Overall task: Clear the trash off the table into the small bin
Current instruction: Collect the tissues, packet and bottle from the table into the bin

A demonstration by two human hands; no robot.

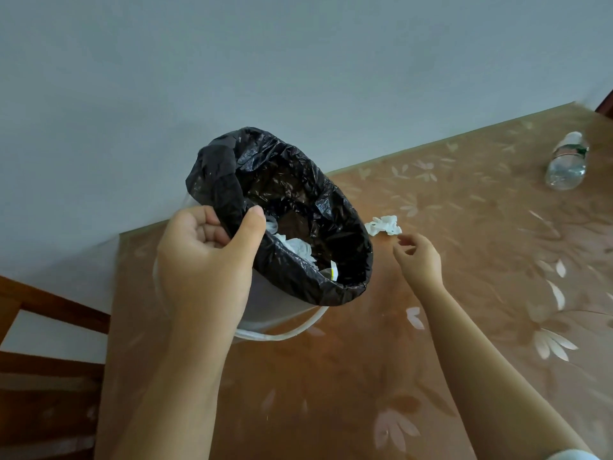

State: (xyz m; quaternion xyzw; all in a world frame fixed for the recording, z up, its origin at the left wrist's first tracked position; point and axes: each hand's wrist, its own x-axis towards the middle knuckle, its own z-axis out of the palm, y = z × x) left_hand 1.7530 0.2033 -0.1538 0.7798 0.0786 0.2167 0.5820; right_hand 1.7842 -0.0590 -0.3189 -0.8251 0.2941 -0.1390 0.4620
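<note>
Half-seen bits around the table

The wooden chair (pixel 49 353) is cut off at the left edge; the left hand (pixel 205 260) hides part of the small bin (pixel 275 303).

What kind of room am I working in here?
Probably a home dining or living room: a table under a floral plastic cover, pushed against a plain wall, with a wooden chair beside it. Nothing here looks like a lab or workshop.
</note>
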